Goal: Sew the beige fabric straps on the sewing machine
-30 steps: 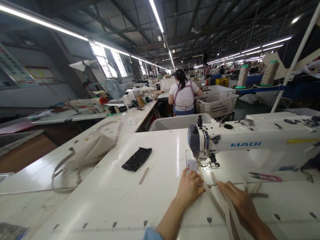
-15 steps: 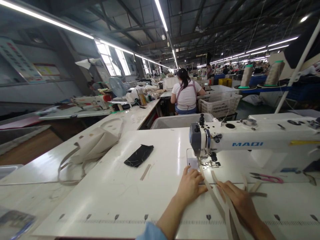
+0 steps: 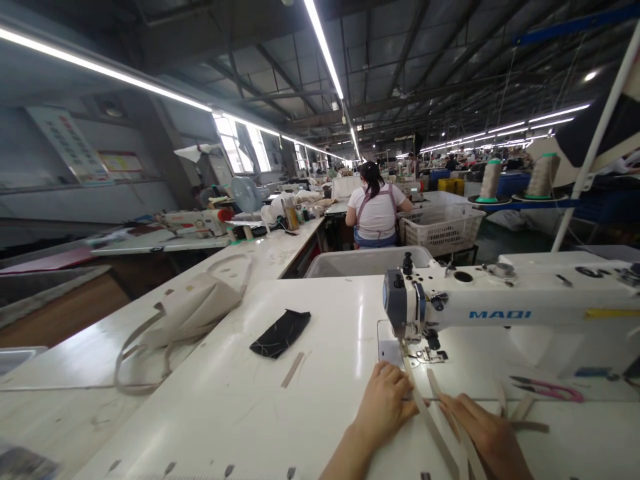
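A sewing machine [image 3: 480, 310] stands at the right, and a narrow beige strap [image 3: 425, 413] runs from under its needle area down toward me. My left hand [image 3: 386, 400] rests on the table just before the presser foot, fingers curled and thumb against the strap. To the right, my right hand [image 3: 484, 427] is closed round the trailing strap lengths, which hang toward the bottom edge. Its fingertips are partly hidden. Pink-handled thread snips [image 3: 550, 389] lie right of this hand, near several loose strap ends [image 3: 525, 417].
A black fabric piece [image 3: 281, 333] and a short beige strip [image 3: 293, 370] lie on the white table [image 3: 320, 407]. A beige bag piece with straps [image 3: 195, 307] lies at left. Beyond the table are a grey bin [image 3: 365, 260], a seated co-worker [image 3: 376, 207] and a white basket [image 3: 435, 223].
The view has tilted up, so the table and machine appear lower. Both hands stay at the strap near the needle with little visible movement.
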Motion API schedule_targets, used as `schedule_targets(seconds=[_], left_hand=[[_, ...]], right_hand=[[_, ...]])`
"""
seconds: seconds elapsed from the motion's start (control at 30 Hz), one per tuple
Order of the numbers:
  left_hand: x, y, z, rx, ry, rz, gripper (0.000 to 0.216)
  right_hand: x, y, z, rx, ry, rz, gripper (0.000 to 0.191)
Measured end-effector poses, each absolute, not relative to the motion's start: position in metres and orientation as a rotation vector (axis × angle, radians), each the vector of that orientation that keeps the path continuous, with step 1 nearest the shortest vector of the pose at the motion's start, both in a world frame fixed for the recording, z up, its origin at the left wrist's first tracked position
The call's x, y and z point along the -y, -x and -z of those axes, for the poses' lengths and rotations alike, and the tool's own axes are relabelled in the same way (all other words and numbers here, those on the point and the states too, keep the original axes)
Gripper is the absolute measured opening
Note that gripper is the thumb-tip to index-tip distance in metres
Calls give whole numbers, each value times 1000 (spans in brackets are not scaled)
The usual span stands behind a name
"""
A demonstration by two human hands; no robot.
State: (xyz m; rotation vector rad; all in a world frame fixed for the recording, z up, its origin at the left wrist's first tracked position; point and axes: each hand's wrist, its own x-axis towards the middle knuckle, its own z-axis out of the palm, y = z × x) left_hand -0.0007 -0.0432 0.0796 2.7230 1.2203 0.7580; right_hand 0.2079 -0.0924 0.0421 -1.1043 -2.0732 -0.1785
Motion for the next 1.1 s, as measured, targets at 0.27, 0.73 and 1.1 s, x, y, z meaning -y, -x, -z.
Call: schedule_targets(seconds=[0.27,0.73,1.1], left_hand=[[45,0,-81,-1215,-2689,-816,25],[43,-2,-78,-1237,-2758,-749,15],[43,-6,-83,-1238,-2805,-696,18]], right_hand=[[91,-206,-41,2063,1092,215,30],[92,-211,-47,2185,1033,122,32],[92,-215,-51,2222,1078,159,27]])
